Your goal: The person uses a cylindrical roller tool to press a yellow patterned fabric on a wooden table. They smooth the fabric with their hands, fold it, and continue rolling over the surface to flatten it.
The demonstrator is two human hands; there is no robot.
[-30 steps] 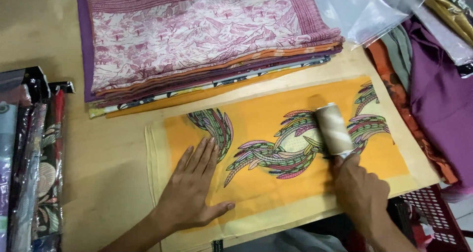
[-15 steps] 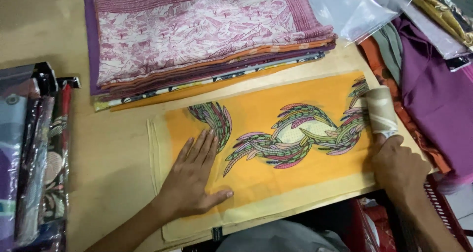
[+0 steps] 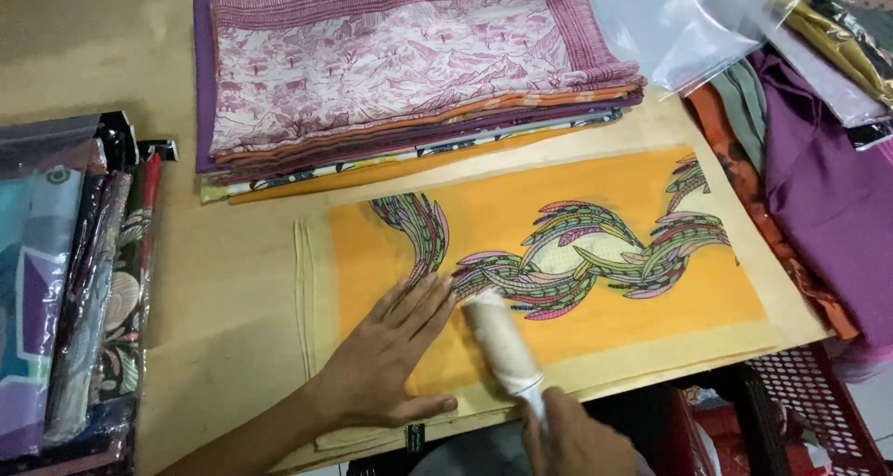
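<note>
2 hands (image 3: pixel 391 364) (image 3: pixel 572 434), 1 lint roller (image 3: pixel 502 346), 1 orange scarf (image 3: pixel 595 253) flat, 1 folded stack (image 3: pixel 409 76), approx. 2 clear bags (image 3: pixel 679 20).

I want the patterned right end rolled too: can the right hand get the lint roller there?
Probably yes: the right hand holds the lint roller, and the orange scarf lies flat with nothing on its right end.

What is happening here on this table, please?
A person rolls a lint roller over a folded orange scarf with a wavy feather pattern. The right hand holds the roller's handle, while the left hand lies flat on the scarf beside the roller. A stack of folded scarves sits behind, and bagged scarves stand at the left.
</note>
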